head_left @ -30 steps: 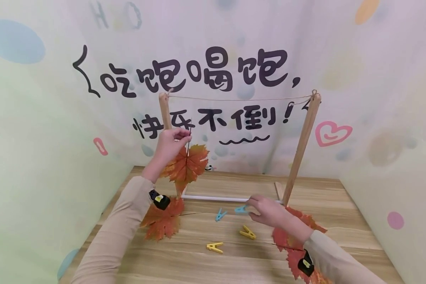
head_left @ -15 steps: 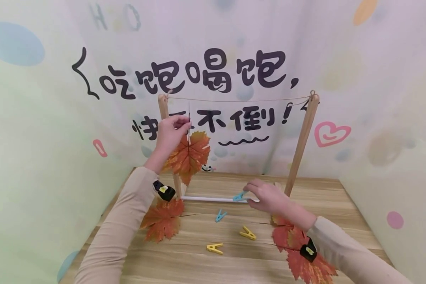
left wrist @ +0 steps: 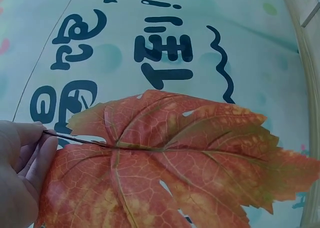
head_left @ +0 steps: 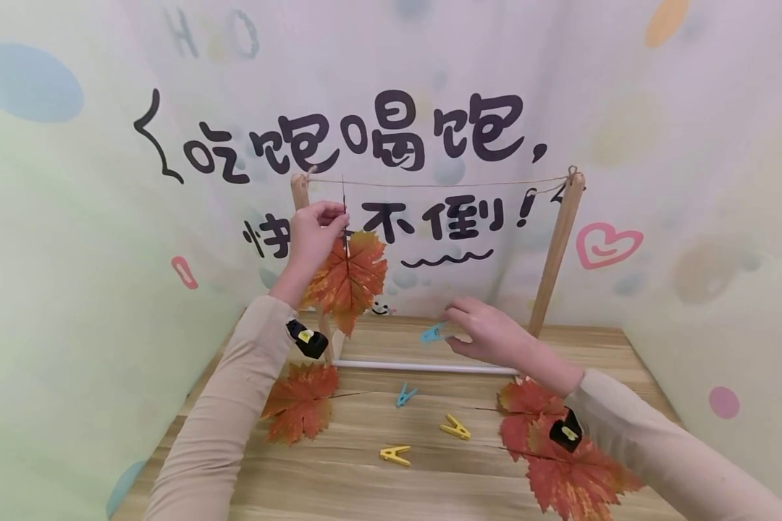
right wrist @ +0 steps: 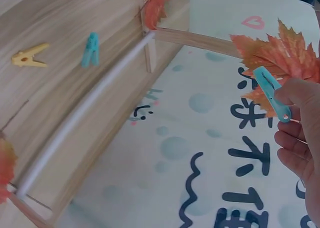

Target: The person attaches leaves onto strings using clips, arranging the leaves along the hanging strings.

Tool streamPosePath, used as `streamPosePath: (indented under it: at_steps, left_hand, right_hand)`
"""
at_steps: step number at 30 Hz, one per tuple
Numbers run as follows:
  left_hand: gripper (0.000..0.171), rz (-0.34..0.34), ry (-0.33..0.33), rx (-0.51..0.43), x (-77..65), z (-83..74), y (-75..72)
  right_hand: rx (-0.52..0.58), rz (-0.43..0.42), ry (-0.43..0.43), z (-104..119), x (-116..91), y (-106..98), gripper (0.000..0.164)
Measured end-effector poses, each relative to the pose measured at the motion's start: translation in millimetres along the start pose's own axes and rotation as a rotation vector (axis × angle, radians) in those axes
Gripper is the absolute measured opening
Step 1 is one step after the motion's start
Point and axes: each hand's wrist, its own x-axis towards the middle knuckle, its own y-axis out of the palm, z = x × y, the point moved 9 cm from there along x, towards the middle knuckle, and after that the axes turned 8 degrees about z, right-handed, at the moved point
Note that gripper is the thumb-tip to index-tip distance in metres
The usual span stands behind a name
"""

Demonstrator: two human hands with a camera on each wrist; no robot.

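Observation:
In the head view my left hand (head_left: 317,235) pinches the thin dark stem of an orange-red maple leaf (head_left: 352,278), which hangs below the fingers. The stem's tip reaches up to the string (head_left: 423,186) tied between two wooden posts. The left wrist view shows the leaf (left wrist: 165,153) spread beside the pinching thumb and fingers. My right hand (head_left: 492,333) holds a blue clothespin (head_left: 433,333) above the white bar, pinched between thumb and fingers. In the right wrist view that clothespin (right wrist: 272,93) points away from the hand, with the leaf behind it.
Another blue clothespin (head_left: 405,395) and two yellow clothespins, one nearer (head_left: 394,455), lie on the wooden table. A red leaf (head_left: 303,401) lies at left, more leaves (head_left: 576,470) at right. The frame has a right post (head_left: 557,253) and a white bottom bar (head_left: 423,367).
My left hand has raised the leaf, bringing its stem up to the string. The right hand has lifted the blue clothespin from near the tabletop to above the white bar.

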Motion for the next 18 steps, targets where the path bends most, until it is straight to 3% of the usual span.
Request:
streamPosePath:
  at_steps: [10, 18]
  left_hand:
    - [0.016, -0.04, -0.023, -0.059, 4.3, 5.7, 2.2]
    - [0.016, -0.067, -0.003, -0.048, 2.8, 4.1, 2.1]
  right_hand:
    - [0.0, 0.016, 0.014, 0.1, 25.6, -39.5, 0.028]
    - [0.044, -0.129, 0.008, -2.5, 49.0, -79.8, 0.029]
